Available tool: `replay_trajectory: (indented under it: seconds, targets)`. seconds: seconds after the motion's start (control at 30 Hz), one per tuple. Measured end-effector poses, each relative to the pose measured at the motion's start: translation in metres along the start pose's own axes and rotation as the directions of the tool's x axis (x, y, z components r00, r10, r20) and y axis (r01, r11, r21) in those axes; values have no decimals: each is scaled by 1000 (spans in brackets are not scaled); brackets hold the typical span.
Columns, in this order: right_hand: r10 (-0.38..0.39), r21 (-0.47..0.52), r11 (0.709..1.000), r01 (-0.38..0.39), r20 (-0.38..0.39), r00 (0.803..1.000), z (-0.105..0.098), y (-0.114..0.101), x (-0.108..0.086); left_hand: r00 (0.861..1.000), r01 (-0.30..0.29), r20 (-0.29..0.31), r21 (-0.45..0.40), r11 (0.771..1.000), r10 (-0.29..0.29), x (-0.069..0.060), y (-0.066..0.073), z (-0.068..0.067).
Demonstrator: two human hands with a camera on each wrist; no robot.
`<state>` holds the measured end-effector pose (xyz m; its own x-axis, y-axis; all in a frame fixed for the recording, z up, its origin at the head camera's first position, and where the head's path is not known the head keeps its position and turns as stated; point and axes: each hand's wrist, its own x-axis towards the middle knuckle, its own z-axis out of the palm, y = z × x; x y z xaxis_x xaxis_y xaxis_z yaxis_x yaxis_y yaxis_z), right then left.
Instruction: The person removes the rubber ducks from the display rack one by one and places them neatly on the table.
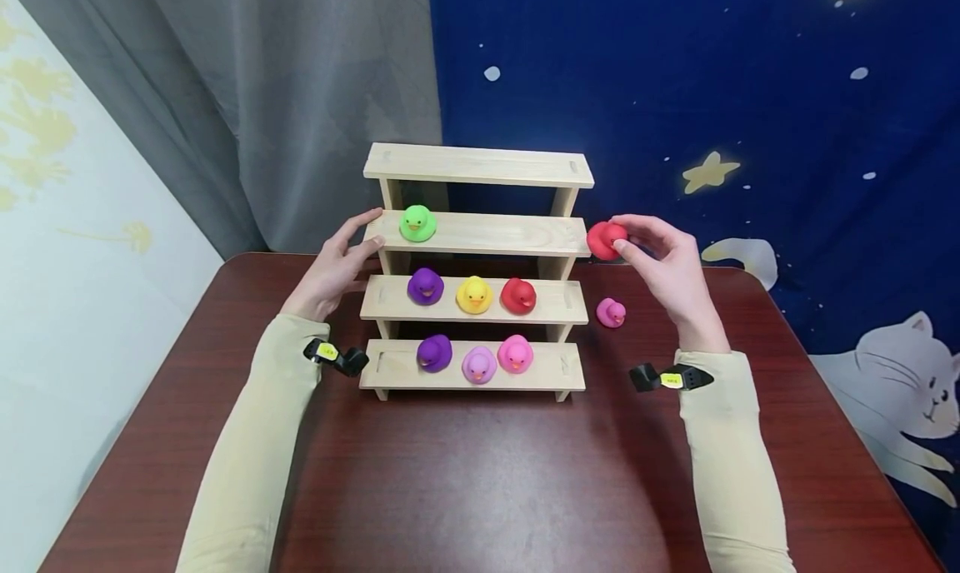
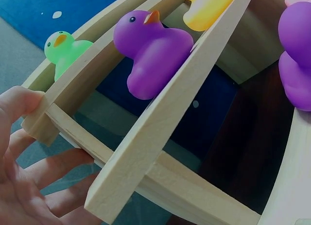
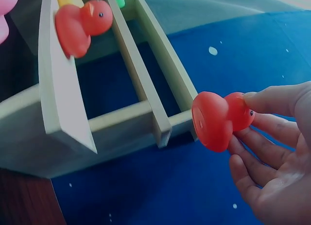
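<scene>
Red duck risk, head view: smooth red toy duck [image 1: 602,241] just off right end of pale four-step wooden rack [image 1: 502,233], level with second board from top; could clip board end if carried in low.
Pink duck risk, head view: small deep-pink toy duck [image 1: 611,313] on dark-red wooden tabletop [image 1: 480,481], right of rack; perhaps knocked by lowering right forearm.
Hands, head view: left hand [image 1: 337,265] gripping second board's left end; right hand [image 1: 663,261] narrowed, pinching red duck.
Left grip, left wrist view: thumb on board end, near bright-green toy duck [image 2: 63,50], remaining fingers spread; could jolt rack and topple ducks if pushed hard.
Right pinch, right wrist view: thumb on red duck's rounded head, base tipped sideways; could slip out on loosening.
</scene>
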<state>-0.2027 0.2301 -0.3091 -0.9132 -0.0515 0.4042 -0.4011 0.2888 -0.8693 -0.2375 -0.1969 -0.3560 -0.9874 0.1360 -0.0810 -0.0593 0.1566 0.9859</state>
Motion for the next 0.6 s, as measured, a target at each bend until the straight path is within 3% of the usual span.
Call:
replay_trajectory:
  seconds: [0.43,0.6]
  targets:
    - [31,14,999,-31,-32,999,-20,10,-7,1000,-3,-3,-2,1000,3,0,0,0]
    - [45,-29,999,-46,-37,998,-27,17,-11,1000,4,-6,0,1000,-4,0,1,1]
